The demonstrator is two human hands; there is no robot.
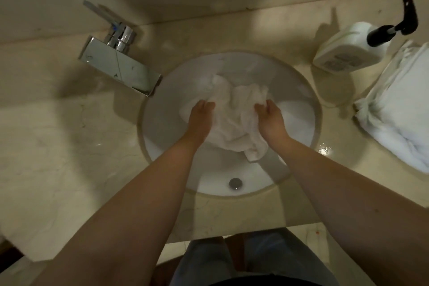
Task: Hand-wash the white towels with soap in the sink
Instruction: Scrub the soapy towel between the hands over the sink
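Head view: a white towel (234, 118) is bunched over the sink (162, 109) basin, gripped by the left hand (199, 114) and right hand (269, 116), apparently for scrubbing.

Two bare hands, the left hand (200, 114) and the right hand (270, 117), meet over one round white sink (162, 127), each gripping the one crumpled white towel (234, 118) in the bowl. One chrome faucet (119, 62) stands at far left. One white soap dispenser (348, 51) with a black pump sits at far right, beside one stack of folded white towels (399, 109); how many are in the stack cannot be told. One drain (235, 183) shows at the bowl's near side.
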